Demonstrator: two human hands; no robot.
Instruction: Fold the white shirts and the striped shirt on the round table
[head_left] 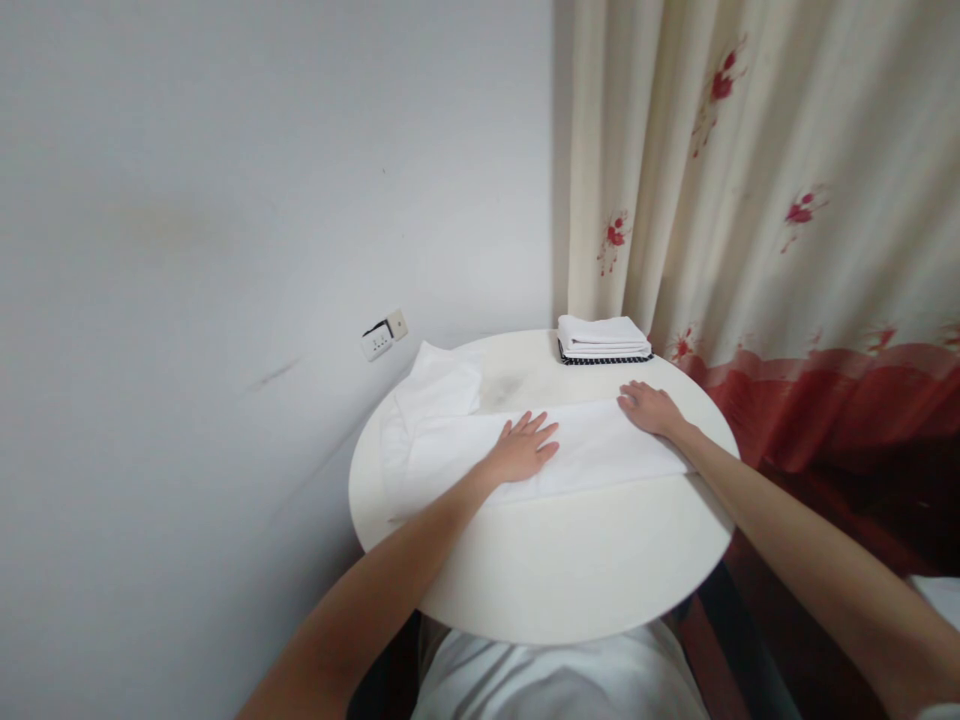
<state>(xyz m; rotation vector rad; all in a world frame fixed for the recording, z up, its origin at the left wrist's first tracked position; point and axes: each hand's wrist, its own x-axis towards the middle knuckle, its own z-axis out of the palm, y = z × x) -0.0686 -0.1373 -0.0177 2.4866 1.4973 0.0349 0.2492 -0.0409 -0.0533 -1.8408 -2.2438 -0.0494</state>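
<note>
A white garment (450, 455), folded into a long strip, lies across the round white table (570, 580). One part of it, perhaps a sleeve, sticks out toward the wall at the far left. My left hand (523, 448) rests flat on the middle of the cloth, fingers spread. Near the strip's right end, my right hand (649, 407) lies palm down on its far edge, fingers stretched out. Neither hand grips anything.
A stack of folded white cloths (604, 335) with a dark patterned piece at the bottom sits at the table's far edge. The wall with a socket (377, 341) borders the left side. A flowered curtain (750, 200) hangs behind at the right.
</note>
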